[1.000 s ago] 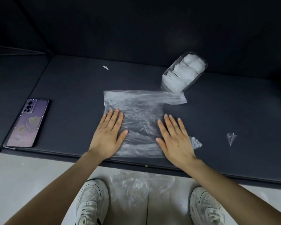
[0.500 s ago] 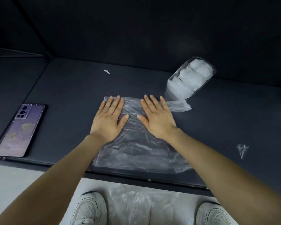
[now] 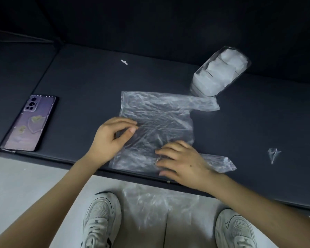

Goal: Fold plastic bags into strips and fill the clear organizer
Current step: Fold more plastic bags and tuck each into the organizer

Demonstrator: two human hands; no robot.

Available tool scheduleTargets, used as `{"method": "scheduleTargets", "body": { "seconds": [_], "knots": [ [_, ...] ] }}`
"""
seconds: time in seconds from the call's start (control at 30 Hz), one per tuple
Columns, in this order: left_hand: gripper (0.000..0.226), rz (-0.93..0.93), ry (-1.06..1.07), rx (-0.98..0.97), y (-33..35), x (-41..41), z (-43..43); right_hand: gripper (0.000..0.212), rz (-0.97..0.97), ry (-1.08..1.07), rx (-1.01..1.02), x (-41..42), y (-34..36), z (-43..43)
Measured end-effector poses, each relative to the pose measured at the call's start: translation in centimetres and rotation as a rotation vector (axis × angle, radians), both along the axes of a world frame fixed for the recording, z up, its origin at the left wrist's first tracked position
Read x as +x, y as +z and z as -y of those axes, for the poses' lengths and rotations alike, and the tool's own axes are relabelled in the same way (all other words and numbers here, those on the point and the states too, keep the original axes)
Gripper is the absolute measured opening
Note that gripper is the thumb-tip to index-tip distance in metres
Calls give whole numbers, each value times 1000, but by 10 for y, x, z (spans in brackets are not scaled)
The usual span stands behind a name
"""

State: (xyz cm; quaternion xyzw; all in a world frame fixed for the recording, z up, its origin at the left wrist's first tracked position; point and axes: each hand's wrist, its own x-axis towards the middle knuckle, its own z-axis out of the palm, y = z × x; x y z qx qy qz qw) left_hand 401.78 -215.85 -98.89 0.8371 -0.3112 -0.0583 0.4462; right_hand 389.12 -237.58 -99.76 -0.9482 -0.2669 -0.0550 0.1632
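A clear, crinkled plastic bag (image 3: 159, 119) lies flat on the dark table (image 3: 82, 90), its two handles pointing right. My left hand (image 3: 111, 138) pinches the bag's left edge between thumb and curled fingers. My right hand (image 3: 183, 161) lies over the near part of the bag, fingers bent, thumb at the near edge, gripping the plastic there. The clear organizer (image 3: 195, 86) stands at the back right, tilted in view, with folded white bags in its compartments.
A purple phone (image 3: 30, 122) lies at the table's left front corner. A small plastic scrap (image 3: 273, 154) sits to the right, a white bit (image 3: 123, 62) at the back. More plastic (image 3: 159, 203) lies on the floor between two white shoes (image 3: 102, 217).
Both hands came back from the bag's far part, where they pressed flat. The left now pinches the left edge; the right now curls at the near edge.
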Motion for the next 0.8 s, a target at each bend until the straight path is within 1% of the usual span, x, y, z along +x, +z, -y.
{"method": "scheduleTargets", "body": {
  "seconds": [0.03,0.07,0.1,0.17,0.23,0.27,0.33,0.4,0.47,0.57,0.63,0.67,0.7,0.8],
  "knots": [
    [35,-106,-5,-41,2,-5,-6,24,28,-18,13,0,0,-1],
    [35,-206,-4,-83,2,-9,-11,24,13,-56,55,-1,2,-1],
    [38,-293,0,-126,4,-11,-15,23,-61,-113,136,-3,7,-4],
    [54,-415,-1,-203,5,-15,-22,18,-310,-286,376,-6,24,-8],
    [69,-519,-24,-267,8,-18,-24,11,-644,-401,652,-3,43,-5],
    [70,-572,-35,-298,9,-19,-24,11,-757,-426,740,1,52,-1],
    [64,-658,-33,-371,13,-21,-21,11,-857,-463,804,15,62,12],
    [55,-672,19,-390,18,-19,-15,12,-866,-494,766,32,71,24],
    [43,-580,122,-290,16,-15,-6,15,-832,-530,622,48,74,33],
    [21,-382,261,-89,8,-9,8,35,-756,-573,369,62,74,43],
    [16,-316,306,-28,4,-7,15,47,-734,-613,337,62,75,45],
    [16,-303,326,-14,2,-7,17,47,-725,-624,344,62,75,46],
    [17,-291,344,-4,1,-6,19,42,-722,-629,342,61,73,46],
    [21,-230,373,52,-1,-6,25,23,-652,-657,249,65,61,47]
  ]
}}
